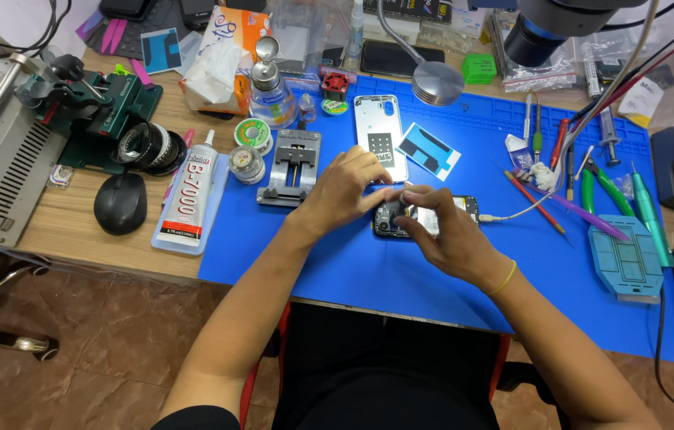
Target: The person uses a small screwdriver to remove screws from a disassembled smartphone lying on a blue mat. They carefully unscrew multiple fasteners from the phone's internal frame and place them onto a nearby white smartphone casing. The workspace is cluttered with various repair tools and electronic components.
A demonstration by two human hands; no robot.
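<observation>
Both forearms reach up from the bottom of the head view to an opened phone [424, 216] lying flat on the blue work mat [353, 271]. Left hand [341, 191] rests on the phone's left end, fingers curled down over it and holding it steady. Right hand [448, 231], with a yellow band at the wrist, covers the phone's middle, fingertips drawn together against its exposed insides; whether they pinch some small part cannot be told. A white cable [512, 215] runs from the phone's right end toward the tools.

Just beyond the hands lie a silver back cover [381, 131] and a grey metal holder [293, 167]. Left of the mat, a white glue tube [190, 191] and a black mouse [120, 203] sit on the wooden table [90, 243]. Screwdrivers and tweezers [584, 171] lie well apart to the right.
</observation>
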